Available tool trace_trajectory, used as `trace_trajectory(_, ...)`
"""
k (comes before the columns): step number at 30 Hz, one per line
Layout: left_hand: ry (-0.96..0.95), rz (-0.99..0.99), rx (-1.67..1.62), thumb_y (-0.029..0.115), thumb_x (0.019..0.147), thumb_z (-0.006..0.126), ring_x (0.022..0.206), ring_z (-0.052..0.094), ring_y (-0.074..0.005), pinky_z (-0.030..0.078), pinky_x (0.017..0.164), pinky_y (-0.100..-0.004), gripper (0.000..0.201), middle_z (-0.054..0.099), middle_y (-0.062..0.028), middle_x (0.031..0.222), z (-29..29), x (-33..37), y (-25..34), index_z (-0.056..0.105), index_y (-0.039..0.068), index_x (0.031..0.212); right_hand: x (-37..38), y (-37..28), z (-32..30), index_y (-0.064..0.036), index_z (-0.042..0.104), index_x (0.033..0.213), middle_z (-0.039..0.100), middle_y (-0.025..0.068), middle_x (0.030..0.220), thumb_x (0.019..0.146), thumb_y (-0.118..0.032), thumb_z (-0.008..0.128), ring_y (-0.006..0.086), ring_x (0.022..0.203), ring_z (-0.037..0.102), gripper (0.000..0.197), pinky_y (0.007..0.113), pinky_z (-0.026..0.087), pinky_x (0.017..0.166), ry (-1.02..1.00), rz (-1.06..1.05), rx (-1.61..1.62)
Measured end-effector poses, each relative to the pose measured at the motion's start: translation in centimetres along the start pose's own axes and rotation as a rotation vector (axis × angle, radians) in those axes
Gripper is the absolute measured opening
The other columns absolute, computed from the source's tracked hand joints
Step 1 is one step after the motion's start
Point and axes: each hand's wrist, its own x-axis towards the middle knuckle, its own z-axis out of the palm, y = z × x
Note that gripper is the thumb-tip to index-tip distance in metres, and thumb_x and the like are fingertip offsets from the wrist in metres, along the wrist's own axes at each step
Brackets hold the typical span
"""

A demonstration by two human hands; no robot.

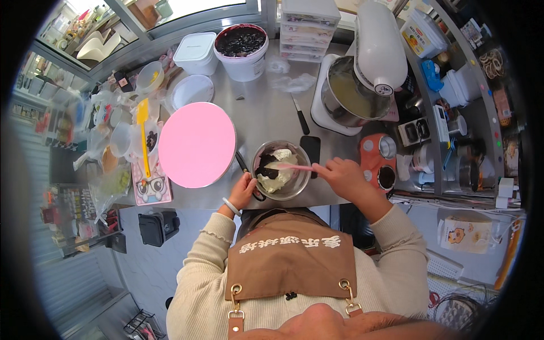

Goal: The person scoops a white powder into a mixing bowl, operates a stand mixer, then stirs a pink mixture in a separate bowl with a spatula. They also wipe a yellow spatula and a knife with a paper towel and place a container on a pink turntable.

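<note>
A clear mixing bowl stands near the front edge of the metal counter, with white cream and a dark purple-black fruit filling in it. My left hand grips the bowl's left side at the rim. My right hand is closed around the handle of a pink spatula, whose tip lies in the cream beside the dark filling. Black-handled scissors lie partly hidden by my left hand and the bowl. Just right of the bowl rests a black phone.
A round pink board lies to the left. Behind the bowl is a knife; farther back stands a white tub of dark filling. A stand mixer takes up the back right, and a yellow spatula lies among bags and cups.
</note>
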Motion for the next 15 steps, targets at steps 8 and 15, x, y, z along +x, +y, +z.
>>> trace_trajectory(8, 0.004, 0.047, 0.063, 0.016, 0.104, 0.049, 0.065, 0.054, -0.0097, 0.048, 0.061, -0.0254, 0.015, 0.052, -0.001, 0.077, -0.7, 0.3, 1.0, 0.046, 0.004, 0.096, 0.1, -2.8, 1.8, -0.0136, 0.064, 0.119, 0.058, 0.0043, 0.079, 0.085, -0.015, 0.059, 0.0242, 0.075, 0.063, 0.035, 0.04, 0.051, 0.056, -0.18, -0.06, -0.021)
trace_trajectory(15, -0.052, 0.038, 0.139, 0.016, 0.103, 0.049, 0.058, 0.05, -0.0092, 0.044, 0.054, -0.0269, 0.015, 0.05, -0.0008, 0.071, -0.6, 1.5, 2.2, 0.046, 0.004, 0.095, 1.2, -2.9, 2.6, -0.0158, 0.062, 0.112, 0.059, 0.005, 0.08, 0.087, -0.015, 0.058, 0.0258, 0.076, 0.064, 0.026, 0.041, 0.052, 0.057, -0.241, -0.019, -0.022)
